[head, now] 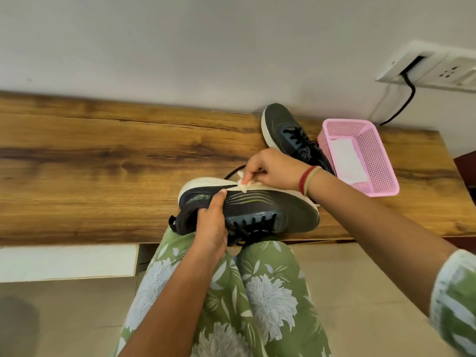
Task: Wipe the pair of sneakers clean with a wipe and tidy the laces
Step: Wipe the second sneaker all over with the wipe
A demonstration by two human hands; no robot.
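wiping step: midsole of sneaker.
left hand grips sneaker, right hand pinches wipe; next, likely rubbing along the rim.

A single wide-angle head camera looked steeply down and forward, close above the person's lap, toward the wooden table and wall.

White wall with a socket panel, wooden bench top, pale tiled floor.

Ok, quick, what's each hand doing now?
Left hand: grips the dark grey white-soled sneaker by its collar.
Right hand: pinches a small white wipe against its sole.
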